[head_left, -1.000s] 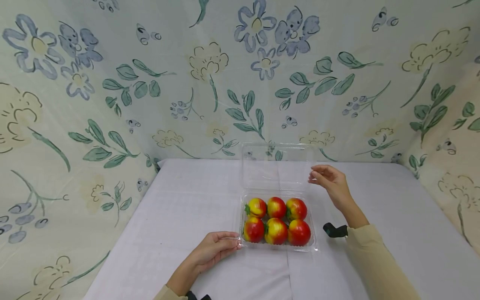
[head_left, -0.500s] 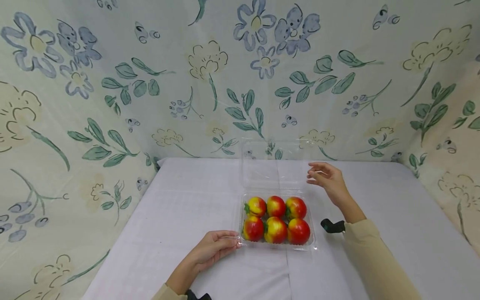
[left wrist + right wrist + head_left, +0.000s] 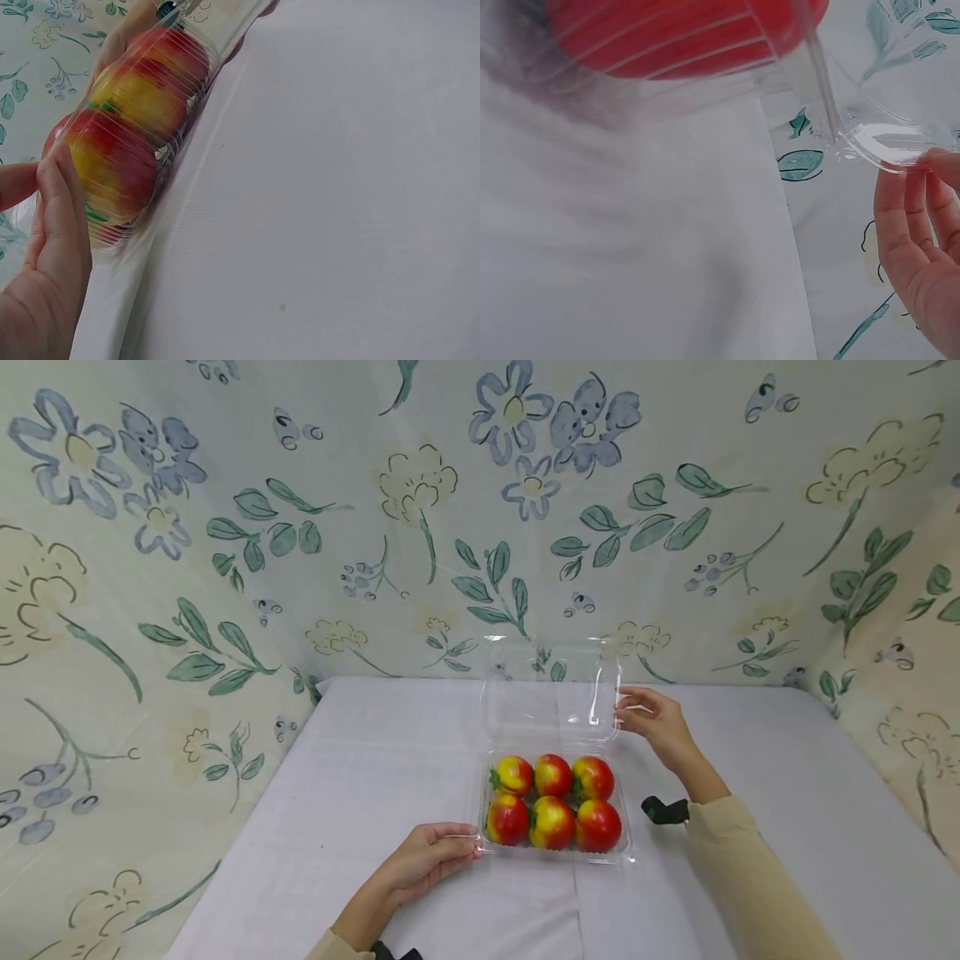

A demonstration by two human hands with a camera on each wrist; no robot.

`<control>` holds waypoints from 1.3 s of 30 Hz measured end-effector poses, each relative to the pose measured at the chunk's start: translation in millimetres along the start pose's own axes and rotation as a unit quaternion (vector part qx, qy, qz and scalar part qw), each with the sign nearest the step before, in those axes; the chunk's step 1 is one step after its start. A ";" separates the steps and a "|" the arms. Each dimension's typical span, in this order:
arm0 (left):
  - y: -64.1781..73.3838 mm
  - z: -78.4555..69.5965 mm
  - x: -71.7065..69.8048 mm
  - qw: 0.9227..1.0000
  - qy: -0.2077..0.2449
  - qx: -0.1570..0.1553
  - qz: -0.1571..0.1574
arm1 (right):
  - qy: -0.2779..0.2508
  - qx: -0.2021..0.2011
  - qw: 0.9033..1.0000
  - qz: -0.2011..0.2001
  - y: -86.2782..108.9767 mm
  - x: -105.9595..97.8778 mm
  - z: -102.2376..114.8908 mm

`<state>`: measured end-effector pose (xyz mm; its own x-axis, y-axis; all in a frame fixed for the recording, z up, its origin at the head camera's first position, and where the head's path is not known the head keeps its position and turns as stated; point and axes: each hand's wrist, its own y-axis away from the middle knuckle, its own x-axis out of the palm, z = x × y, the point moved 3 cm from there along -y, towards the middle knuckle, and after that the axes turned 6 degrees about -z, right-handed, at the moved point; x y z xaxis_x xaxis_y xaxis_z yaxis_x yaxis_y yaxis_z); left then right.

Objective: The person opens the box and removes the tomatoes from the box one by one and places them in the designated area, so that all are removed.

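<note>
A clear plastic clamshell box (image 3: 628,850) lies on the white cloth with its hinged lid (image 3: 551,693) raised at the back. Several red-and-yellow fruits (image 3: 552,822), some with green leaves showing, sit in two rows in its base. My left hand (image 3: 423,864) pinches the rim at the near left corner between thumb and fingers; the left wrist view shows this hand (image 3: 49,247) beside the ribbed wall. At the lid's right edge is my right hand (image 3: 660,727). In the right wrist view, the thumb and fingers of that hand (image 3: 922,232) pinch the clear lid edge.
A white cloth (image 3: 390,752) covers the table. Floral fabric (image 3: 420,527) hangs behind it and at both sides. A black piece (image 3: 666,810) sticks out at the right sleeve (image 3: 750,868), and another (image 3: 393,953) shows at the left wrist.
The lid's far edge has risen a little and the lid now catches bright reflections. My right hand has shifted slightly left onto its edge. My left hand and the fruits have stayed put.
</note>
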<state>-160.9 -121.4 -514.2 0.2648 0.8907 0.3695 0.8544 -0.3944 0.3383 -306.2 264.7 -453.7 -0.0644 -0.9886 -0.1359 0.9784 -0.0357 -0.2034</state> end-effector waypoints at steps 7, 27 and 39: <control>-0.9 0.8 -1.4 1.000 -0.001 -0.005 -0.008 | 0.022 0.017 1.000 0.012 -3.2 0.1 -0.8; 0.0 -1.3 0.1 1.000 -0.005 0.000 -0.003 | 0.073 0.051 0.996 0.023 -14.3 1.8 -12.9; -1.2 0.0 -0.4 1.000 -0.008 -0.003 -0.009 | 0.085 0.075 0.993 0.039 -16.3 3.1 -14.1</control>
<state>-162.0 -121.2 -514.8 0.2563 0.9009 0.3502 0.8566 -0.3796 0.3495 -325.1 264.3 -464.5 -0.0074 -0.9508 -0.3096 0.9991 0.0056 -0.0411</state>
